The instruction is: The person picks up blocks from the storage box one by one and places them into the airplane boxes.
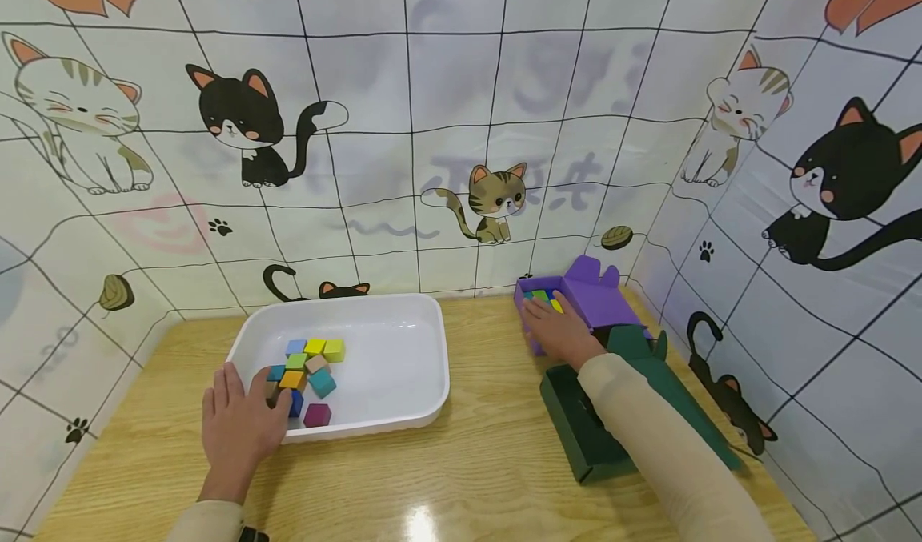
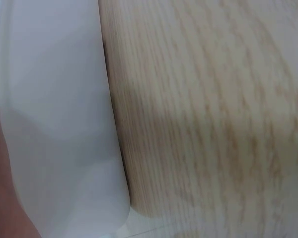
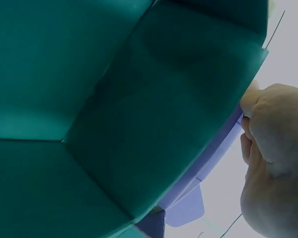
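Wall writing (image 1: 576, 183) is illegible. Left hand (image 1: 242, 423) touches blocks (image 1: 296, 362), grip unclear; right hand (image 1: 560, 334), thumb and fingers apart, reaches into purple box (image 1: 601, 300).

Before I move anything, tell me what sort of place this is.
Probably a small play or sorting corner: cat-print walls around a wooden table, with colored blocks in a white tray.

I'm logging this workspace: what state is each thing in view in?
White tray: upright on the table
Cubes in tray: loose, toward its left side
Purple box: lid open, more cubes inside
Green box: lid open
Left hand: at tray's near-left edge
Right hand: over purple box, fingertips unclear
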A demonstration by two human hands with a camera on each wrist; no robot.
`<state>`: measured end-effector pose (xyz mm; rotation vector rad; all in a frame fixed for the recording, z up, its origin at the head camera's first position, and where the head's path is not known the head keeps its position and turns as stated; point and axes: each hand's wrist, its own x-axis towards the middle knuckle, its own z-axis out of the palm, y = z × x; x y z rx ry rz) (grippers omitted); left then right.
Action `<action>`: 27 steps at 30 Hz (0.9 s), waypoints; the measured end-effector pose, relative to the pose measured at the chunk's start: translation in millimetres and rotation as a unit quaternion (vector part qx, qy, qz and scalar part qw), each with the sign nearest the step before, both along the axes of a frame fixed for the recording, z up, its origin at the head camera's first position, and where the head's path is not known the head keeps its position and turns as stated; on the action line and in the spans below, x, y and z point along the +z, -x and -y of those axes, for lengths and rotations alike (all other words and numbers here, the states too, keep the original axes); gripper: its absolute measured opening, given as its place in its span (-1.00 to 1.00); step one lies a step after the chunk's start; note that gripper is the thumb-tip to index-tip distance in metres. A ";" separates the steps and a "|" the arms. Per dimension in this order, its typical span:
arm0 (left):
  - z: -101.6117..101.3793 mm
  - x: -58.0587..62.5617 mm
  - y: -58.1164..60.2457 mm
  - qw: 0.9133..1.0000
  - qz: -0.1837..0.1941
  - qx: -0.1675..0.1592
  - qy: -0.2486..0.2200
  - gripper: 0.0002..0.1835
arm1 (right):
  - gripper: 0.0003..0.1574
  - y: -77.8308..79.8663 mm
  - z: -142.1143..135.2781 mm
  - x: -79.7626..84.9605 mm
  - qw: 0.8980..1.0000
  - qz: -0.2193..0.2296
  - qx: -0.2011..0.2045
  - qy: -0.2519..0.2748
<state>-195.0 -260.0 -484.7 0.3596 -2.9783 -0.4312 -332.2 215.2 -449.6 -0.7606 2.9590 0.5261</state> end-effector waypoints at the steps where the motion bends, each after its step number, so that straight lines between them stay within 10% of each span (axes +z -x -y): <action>1: -0.1 0.5 -0.2 1.000 -0.001 0.000 -0.001 -0.34 | -0.35 0.3 -2.8 -0.2 1.000 -0.004 -0.001 -0.004; 19: -1.2 3.0 -1.7 1.000 -0.002 0.000 -0.010 -0.34 | -0.33 0.4 -24.0 3.7 1.000 0.005 -0.015 0.010; 27: -1.0 3.0 -1.6 1.000 0.002 0.000 -0.008 -0.34 | -0.42 -8.9 -26.7 17.5 0.995 0.007 0.004 0.097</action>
